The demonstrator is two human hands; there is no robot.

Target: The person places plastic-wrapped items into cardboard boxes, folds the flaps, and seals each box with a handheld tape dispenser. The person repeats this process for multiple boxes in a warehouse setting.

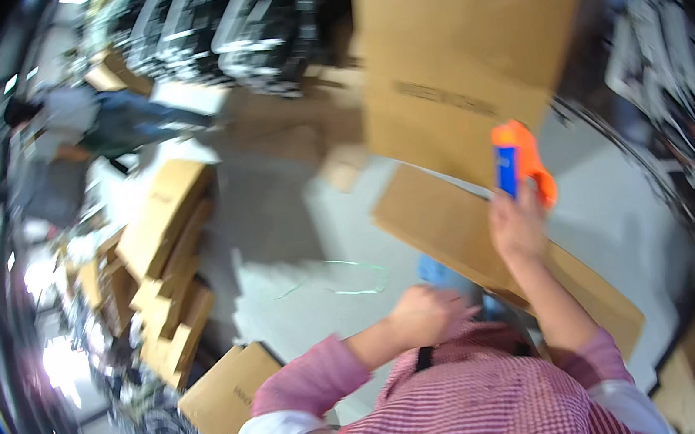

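My right hand [518,225] is closed around an orange and blue handheld tool [533,159], shaped somewhat like a tape dispenser. It is raised in front of a large brown cardboard box [450,63], whose long flap [444,217] slants below toward the lower right. Close to my body, my left hand [429,315] is curled with its fingers closed. Motion blurs it, and whatever it may hold cannot be made out. Both hands look apart from the box panel, though my right forearm passes over the flap.
Stacked cardboard boxes [165,267] stand at left, with another carton [230,395] nearer me. A person [72,121] bends at the far left. A thin green strap [360,277] lies on the grey floor. Black wrapped goods [252,27] stand behind; white metal parts [656,62] are at right.
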